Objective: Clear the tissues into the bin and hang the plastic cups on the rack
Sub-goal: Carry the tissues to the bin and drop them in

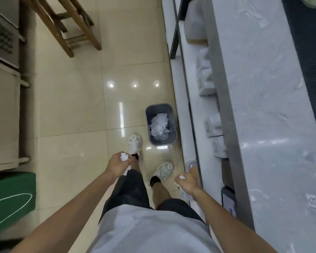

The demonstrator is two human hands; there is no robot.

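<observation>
A small grey bin stands on the tiled floor beside the counter base, with crumpled white tissues inside it. My left hand is closed around a crumpled white tissue, short of the bin and to its lower left. My right hand is closed on another white tissue, close to the counter's lower shelf and below the bin. No plastic cups or rack can be made out clearly.
A grey marble counter runs along the right, with a dark mat on it and shelves of packets below. A wooden stool stands at the far left, a green box at the near left. My feet are on the floor near the bin.
</observation>
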